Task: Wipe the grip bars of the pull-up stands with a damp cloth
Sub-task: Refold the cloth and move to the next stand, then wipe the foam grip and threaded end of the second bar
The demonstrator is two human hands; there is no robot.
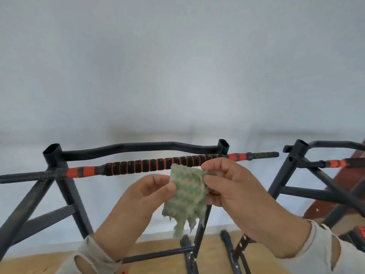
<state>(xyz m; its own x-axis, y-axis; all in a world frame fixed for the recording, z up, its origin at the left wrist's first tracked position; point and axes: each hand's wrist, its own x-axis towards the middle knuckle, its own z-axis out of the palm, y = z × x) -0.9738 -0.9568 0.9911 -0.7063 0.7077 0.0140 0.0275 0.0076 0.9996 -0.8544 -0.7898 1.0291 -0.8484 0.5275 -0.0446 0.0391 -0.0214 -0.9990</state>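
A frayed green cloth [187,196] hangs between my hands, just in front of and below the grip bar [150,165], a black bar wound with orange stripes on a dark metal pull-up stand [65,186]. My left hand [146,196] pinches the cloth's left edge between thumb and fingers. My right hand [229,184] pinches its upper right corner. The cloth is close to the bar; I cannot tell whether it touches. A second stand [296,165] with its own orange-striped bar [335,163] is at the right.
A curved black upper bar [138,148] runs behind the grip bar. A pale wall fills the background. Wooden floor [39,262] and the stands' lower legs [189,252] lie below. A reddish-brown panel [335,194] stands at the far right.
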